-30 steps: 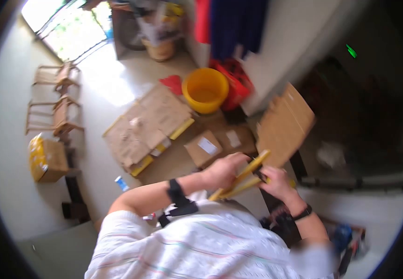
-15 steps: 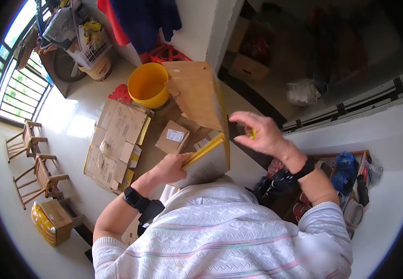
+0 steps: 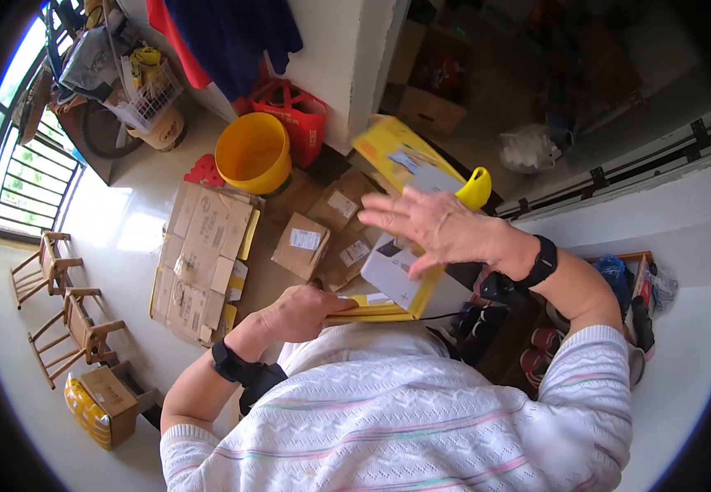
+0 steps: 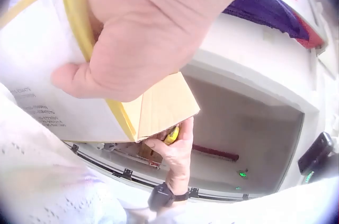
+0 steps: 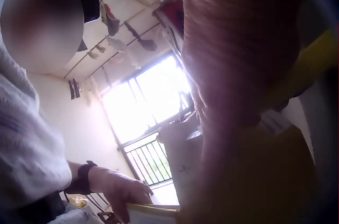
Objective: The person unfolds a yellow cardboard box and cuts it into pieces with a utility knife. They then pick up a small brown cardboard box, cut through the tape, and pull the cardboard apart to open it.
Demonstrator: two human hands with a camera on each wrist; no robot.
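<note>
A cardboard box [image 3: 372, 310] with yellow and white printed faces stands against the person's front, its flaps spread. The left hand [image 3: 302, 313] grips its near left edge; in the left wrist view the thumb [image 4: 74, 78] lies on the white printed side. Over the raised flap [image 3: 392, 266] is the right hand [image 3: 441, 225], fingers stretched forward and thumb low against the panel. That hand also keeps a yellow-handled tool [image 3: 476, 189] in its palm, the handle sticking out behind; its working end is hidden. Beyond it rises another yellow printed flap [image 3: 396, 152].
Flattened cardboard [image 3: 203, 254] lies on the floor at left, beside small labelled boxes [image 3: 302, 246]. A yellow bucket [image 3: 253, 156] and red bag [image 3: 302, 119] stand ahead. Wooden chairs [image 3: 84, 328] line the left wall. Shoes [image 3: 536, 357] sit on a rack at right.
The box has been turned and its flaps swung out, showing the yellow printed side. The right hand moved from clear of the box to over its flap. The left hand keeps its hold.
</note>
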